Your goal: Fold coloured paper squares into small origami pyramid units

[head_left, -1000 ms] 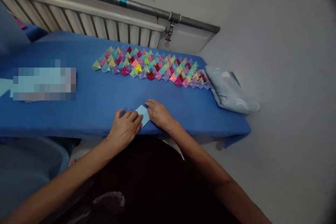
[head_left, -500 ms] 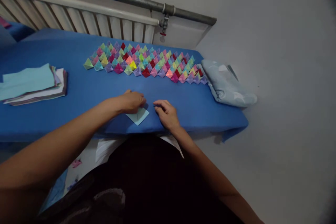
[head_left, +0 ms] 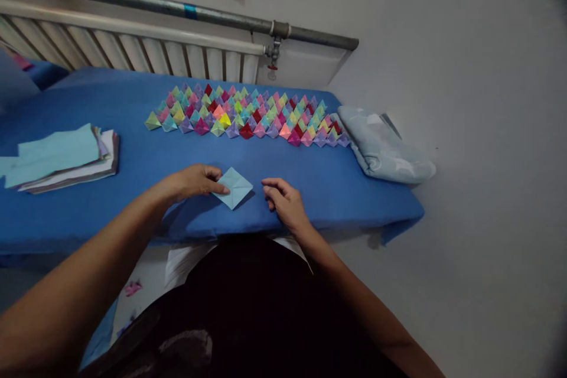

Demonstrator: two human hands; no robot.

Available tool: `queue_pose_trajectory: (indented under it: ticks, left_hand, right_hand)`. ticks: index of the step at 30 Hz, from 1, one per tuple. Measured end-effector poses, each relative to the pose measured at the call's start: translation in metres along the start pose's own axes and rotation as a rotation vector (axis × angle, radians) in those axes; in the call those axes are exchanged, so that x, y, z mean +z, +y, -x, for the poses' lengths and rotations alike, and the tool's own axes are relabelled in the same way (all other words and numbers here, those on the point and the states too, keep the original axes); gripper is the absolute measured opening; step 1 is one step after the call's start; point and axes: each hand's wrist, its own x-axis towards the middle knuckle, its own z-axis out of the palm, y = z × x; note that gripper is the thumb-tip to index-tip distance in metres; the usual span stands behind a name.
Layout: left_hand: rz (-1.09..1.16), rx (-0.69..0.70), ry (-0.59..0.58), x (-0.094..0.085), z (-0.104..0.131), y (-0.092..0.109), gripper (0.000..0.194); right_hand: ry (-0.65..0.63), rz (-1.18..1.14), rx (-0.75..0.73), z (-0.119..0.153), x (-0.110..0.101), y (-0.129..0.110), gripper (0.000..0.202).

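Note:
A light blue folded square of origami paper (head_left: 237, 188) is turned like a diamond near the table's front edge, with crease lines meeting at its middle. My left hand (head_left: 201, 181) grips its left corner, thumb on top and fingers beneath. To the right of the paper, apart from it, my right hand (head_left: 284, 199) is raised with nothing in it, its fingers curved and parted from the thumb. Beyond both hands stand rows of small folded paper pieces (head_left: 245, 130) in many colours.
On the left lies a stack of paper sheets (head_left: 62, 156), light blue on top. A folded grey-blue cloth (head_left: 381, 144) rests at the right end of the blue-covered table (head_left: 146, 156). Behind run a radiator (head_left: 155, 56) and a metal pipe (head_left: 221, 19) along the wall.
My left hand has drawn back leftward from the paper's top to its left corner, uncovering the whole diamond. My right hand stays nearby, almost unmoved. The view has tilted slightly up.

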Motion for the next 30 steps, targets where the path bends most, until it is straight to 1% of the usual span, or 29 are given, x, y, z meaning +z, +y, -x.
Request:
queue_pose_trajectory:
  ticks: [2,4,6,7,9,11,14,19,21,26,28,30]
  left_hand:
    - [0.258,0.004,0.141,0.010,0.014,-0.002,0.034]
    - [0.403,0.033,0.250,0.024,0.025,-0.001,0.036]
    - [0.506,0.037,0.293,0.039,0.032,0.002,0.039]
    - [0.535,0.036,0.299,0.046,0.034,0.003,0.041]
    - [0.548,0.045,0.321,0.057,0.037,0.005,0.043]
    - [0.550,0.071,0.329,0.063,0.038,0.005,0.043]
    - [0.543,0.079,0.286,0.064,0.041,0.005,0.040]
    - [0.501,0.017,0.191,0.058,0.049,0.011,0.032]
    - [0.486,0.015,0.189,0.059,0.050,0.014,0.032]
    - [0.454,0.032,0.263,0.064,0.050,0.015,0.032]
    - [0.455,0.037,0.256,0.064,0.050,0.013,0.031]
    - [0.445,0.059,0.217,0.060,0.050,0.011,0.028]
  right_hand:
    - [-0.021,-0.122,0.117,0.007,0.005,-0.008,0.031]
    - [-0.081,-0.166,0.159,0.013,0.012,-0.019,0.033]
    - [-0.149,-0.197,0.155,0.018,0.021,-0.029,0.030]
    - [-0.157,-0.220,0.146,0.019,0.026,-0.034,0.029]
    - [-0.122,-0.265,0.123,0.020,0.033,-0.040,0.028]
    - [-0.080,-0.300,0.105,0.019,0.037,-0.042,0.026]
    - [-0.056,-0.327,0.128,0.019,0.037,-0.041,0.023]
    - [-0.036,-0.364,0.158,0.022,0.033,-0.039,0.022]
    - [-0.028,-0.360,0.158,0.022,0.032,-0.039,0.022]
    - [-0.034,-0.361,0.178,0.021,0.034,-0.038,0.024]
    - [-0.030,-0.329,0.173,0.021,0.033,-0.038,0.023]
    - [-0.047,-0.263,0.139,0.021,0.031,-0.039,0.020]
